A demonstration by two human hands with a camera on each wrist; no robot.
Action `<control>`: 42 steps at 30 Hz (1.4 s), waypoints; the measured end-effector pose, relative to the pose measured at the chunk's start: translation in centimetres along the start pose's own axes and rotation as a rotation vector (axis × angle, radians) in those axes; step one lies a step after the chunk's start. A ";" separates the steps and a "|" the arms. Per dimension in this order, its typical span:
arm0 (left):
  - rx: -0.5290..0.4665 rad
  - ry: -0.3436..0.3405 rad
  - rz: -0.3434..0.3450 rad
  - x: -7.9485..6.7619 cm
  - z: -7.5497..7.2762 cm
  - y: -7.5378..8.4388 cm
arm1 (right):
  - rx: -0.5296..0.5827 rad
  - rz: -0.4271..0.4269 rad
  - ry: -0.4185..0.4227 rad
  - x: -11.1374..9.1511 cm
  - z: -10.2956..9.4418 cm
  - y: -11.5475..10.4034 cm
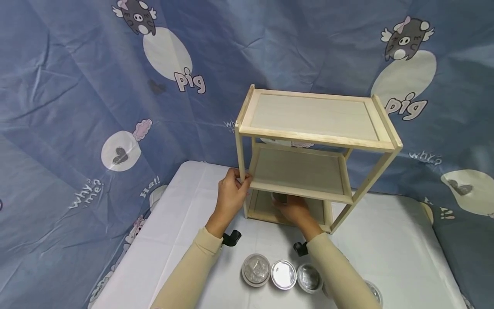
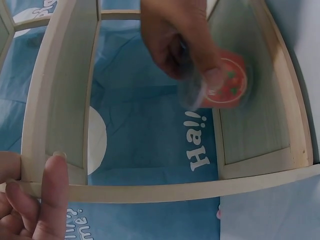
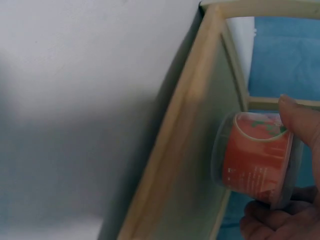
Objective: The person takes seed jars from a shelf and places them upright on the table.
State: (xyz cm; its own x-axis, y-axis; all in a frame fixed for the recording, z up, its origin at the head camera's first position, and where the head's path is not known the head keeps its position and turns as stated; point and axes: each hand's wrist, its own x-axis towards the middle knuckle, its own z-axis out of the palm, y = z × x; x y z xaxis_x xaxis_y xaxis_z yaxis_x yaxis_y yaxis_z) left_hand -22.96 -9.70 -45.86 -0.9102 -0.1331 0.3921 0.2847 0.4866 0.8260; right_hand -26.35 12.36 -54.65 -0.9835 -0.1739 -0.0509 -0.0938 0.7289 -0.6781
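Note:
A three-tier wooden shelf rack [image 1: 308, 116] stands on the white-covered table. My left hand [image 1: 233, 189] grips its front left post at the height of the middle shelf, the fingers [image 2: 54, 175] showing at that corner in the left wrist view. Inside the lowest tier, my right hand [image 1: 295, 209] holds a clear plastic tub [image 3: 257, 160] with a red label. The tub lies tipped on its side close over the bottom shelf [image 2: 255, 125], the thumb on one end and fingers curled under the other. From the head view, the middle shelf [image 1: 301, 171] partly covers the tub.
Several round clear containers stand in front of the rack: a larger one [image 1: 256, 270], one with a bright top [image 1: 284, 274] and another [image 1: 309, 278] close to the right sleeve. One more container [image 1: 373, 292] sits right of that forearm. A blue printed cloth [image 1: 96, 86] hangs behind.

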 end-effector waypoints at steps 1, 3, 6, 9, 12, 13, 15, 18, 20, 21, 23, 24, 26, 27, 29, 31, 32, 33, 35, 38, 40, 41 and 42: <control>0.001 -0.002 0.005 0.0 0.0 0.0 | 0.009 -0.015 0.007 -0.1 -0.2 -0.1; 0.004 -0.002 0.017 0.2 0.1 0.1 | 0.012 -0.044 0.017 -0.3 -0.5 -0.3; -0.002 -0.003 0.024 0.3 0.1 0.3 | -0.002 -0.065 0.014 -0.8 -0.9 -0.7; -0.005 -0.004 0.019 0.4 0.1 0.4 | -0.007 -0.061 0.008 -1.3 -1.1 -1.2; -0.007 -0.009 0.017 0.4 0.0 0.6 | -0.002 -0.062 0.022 -2.0 -1.2 -1.8; -0.006 -0.011 0.016 0.4 0.0 0.6 | -0.003 -0.068 0.031 -2.2 -1.2 -1.9; -0.002 -0.012 0.014 0.3 -0.1 0.6 | -0.015 -0.089 0.050 -2.7 -1.3 -2.2; 0.002 -0.014 0.011 0.3 -0.2 0.5 | -0.033 -0.134 0.076 -3.5 -1.3 -2.7; 0.002 -0.013 0.011 0.2 -0.2 0.5 | -0.043 -0.163 0.087 -4.0 -1.3 -3.0; 0.002 -0.013 0.011 0.2 -0.3 0.5 | -0.044 -0.174 0.090 -4.2 -1.3 -3.2; 0.006 -0.012 0.011 0.2 -0.3 0.4 | -0.041 -0.189 0.093 -4.7 -1.1 -3.6; 0.008 -0.012 0.010 0.2 -0.3 0.4 | -0.045 -0.197 0.096 -4.9 -1.0 -3.7; 0.015 -0.013 0.007 0.2 -0.3 0.3 | -0.055 -0.213 0.104 -5.3 -0.6 -4.0; 0.017 -0.015 0.006 0.2 -0.3 0.3 | -0.057 -0.220 0.105 -5.6 -0.4 -4.2; 0.019 -0.017 0.006 0.2 -0.3 0.2 | -0.063 -0.240 0.107 -6.0 0.0 -4.4; 0.019 -0.018 0.006 0.1 -0.3 0.2 | -0.059 -0.260 0.101 -6.5 0.4 -4.7; 0.018 -0.018 0.007 0.1 -0.2 0.2 | -0.056 -0.267 0.097 -6.6 0.7 -4.9; 0.018 -0.018 0.007 0.1 -0.2 0.2 | -0.056 -0.278 0.093 -6.8 0.9 -5.0; 0.018 -0.016 0.007 0.0 -0.2 0.2 | -0.058 -0.290 0.079 -7.2 1.4 -5.3; 0.017 -0.013 0.002 0.0 -0.1 0.2 | -0.078 -0.324 0.057 -7.6 2.3 -5.6; 0.017 -0.010 -0.001 0.0 -0.1 0.2 | -0.081 -0.340 0.026 -7.8 3.0 -5.8; 0.016 -0.010 -0.002 -0.1 -0.1 0.2 | -0.084 -0.345 0.004 -8.0 3.4 -6.0; 0.017 -0.009 -0.003 -0.1 -0.1 0.2 | -0.085 -0.351 -0.016 -8.1 3.7 -6.1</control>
State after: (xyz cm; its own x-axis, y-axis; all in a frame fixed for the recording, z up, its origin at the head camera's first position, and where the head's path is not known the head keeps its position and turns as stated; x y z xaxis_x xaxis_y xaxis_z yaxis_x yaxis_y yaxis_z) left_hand -22.78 -9.72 -45.70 -0.9137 -0.1265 0.3862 0.2773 0.5007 0.8200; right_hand -17.23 6.84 -52.83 -0.8866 -0.4330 0.1624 -0.4385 0.6756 -0.5926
